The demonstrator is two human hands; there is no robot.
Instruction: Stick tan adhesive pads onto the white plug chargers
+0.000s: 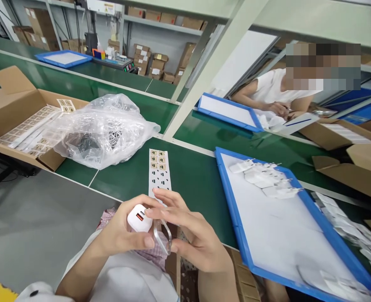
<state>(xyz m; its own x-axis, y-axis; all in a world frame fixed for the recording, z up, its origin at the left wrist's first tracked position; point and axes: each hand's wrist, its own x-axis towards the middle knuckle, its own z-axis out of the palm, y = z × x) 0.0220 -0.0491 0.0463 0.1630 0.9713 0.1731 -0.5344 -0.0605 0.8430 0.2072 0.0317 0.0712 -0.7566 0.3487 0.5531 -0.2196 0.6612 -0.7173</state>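
A white USB charger (135, 222) sits in my left hand (118, 233), its face with a red-lined port and a smaller slot turned up. My left fingers are closed round it. Between the fingers and thumb of my right hand (198, 230) is a clear, silvery-edged plastic frame (164, 238), tilted beside the charger. A right fingertip reaches to the charger's port face. Just beyond my hands, a sheet of stickers (159, 170) lies on the green bench (122, 180). Its far rows carry tan pieces; nearer rows show small dark marks.
At left stand an open carton (51, 161) of sheets and a clear plastic bag (110, 130) of small parts. A blue-rimmed tray (235, 218) with white chargers (267, 176) lies at right. A metal post (201, 75) rises mid-bench. Across the bench, a person (267, 96) works.
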